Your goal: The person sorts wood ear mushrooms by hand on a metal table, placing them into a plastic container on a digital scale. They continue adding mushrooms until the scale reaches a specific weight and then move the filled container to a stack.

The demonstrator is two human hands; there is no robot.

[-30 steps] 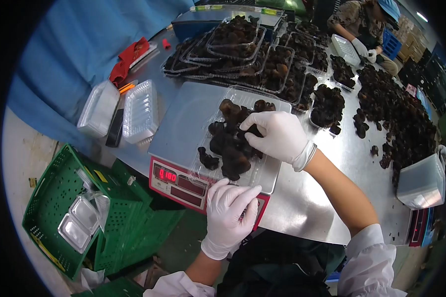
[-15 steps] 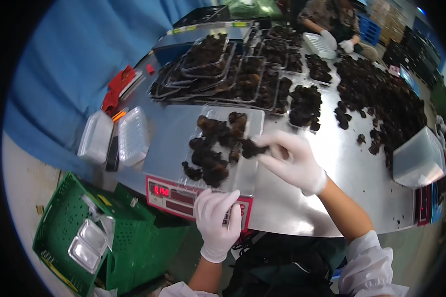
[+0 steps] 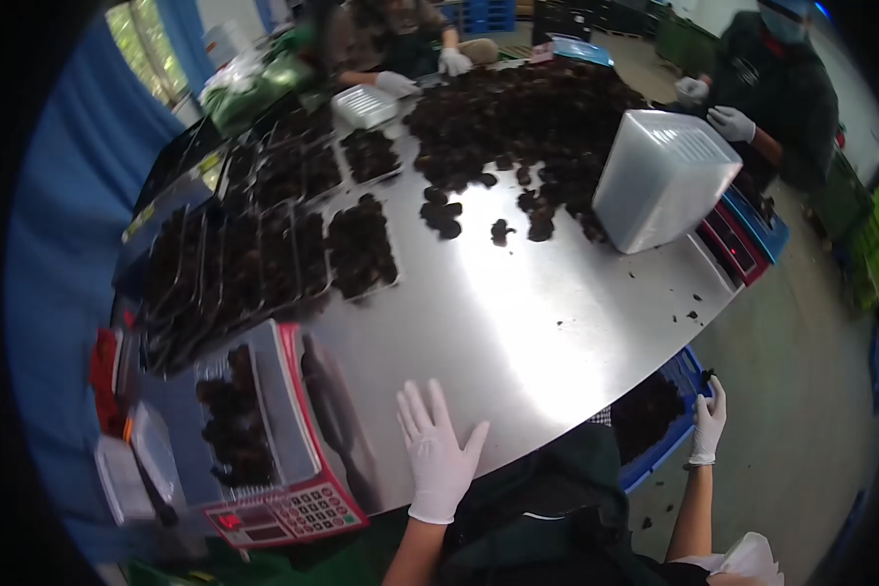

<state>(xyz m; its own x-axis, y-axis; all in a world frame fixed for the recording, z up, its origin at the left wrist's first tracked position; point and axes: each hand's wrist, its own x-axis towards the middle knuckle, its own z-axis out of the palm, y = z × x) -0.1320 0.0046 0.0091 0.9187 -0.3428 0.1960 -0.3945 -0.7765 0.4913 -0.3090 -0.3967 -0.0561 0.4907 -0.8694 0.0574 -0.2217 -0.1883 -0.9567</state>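
My left hand [image 3: 439, 459], white-gloved, lies flat with fingers spread on the metal table [image 3: 518, 352], holding nothing. Out past the table's front edge, my right hand [image 3: 710, 427] pinches a small dark piece of mushroom [image 3: 708, 374], seemingly wood ear. It is at the right rim of a blue crate [image 3: 695, 391] that holds more dark mushrooms [image 3: 649, 410]. Left of my left hand stands a red-framed scale [image 3: 298, 510], its red digits too blurred to read. A clear tray [image 3: 264, 391] with dark mushrooms rests on its plate.
Filled trays [image 3: 264, 249] stand in rows at the left. A large mushroom heap [image 3: 527, 112] covers the back. A stack of translucent trays [image 3: 664, 181] stands at the right beside another scale [image 3: 737, 244]. Two gloved co-workers [image 3: 772, 98] are at the far side and right.
My view has swung right. My right hand has left the tray on the scale and is now over by the blue crate. My left hand went from the scale's front to the tabletop.
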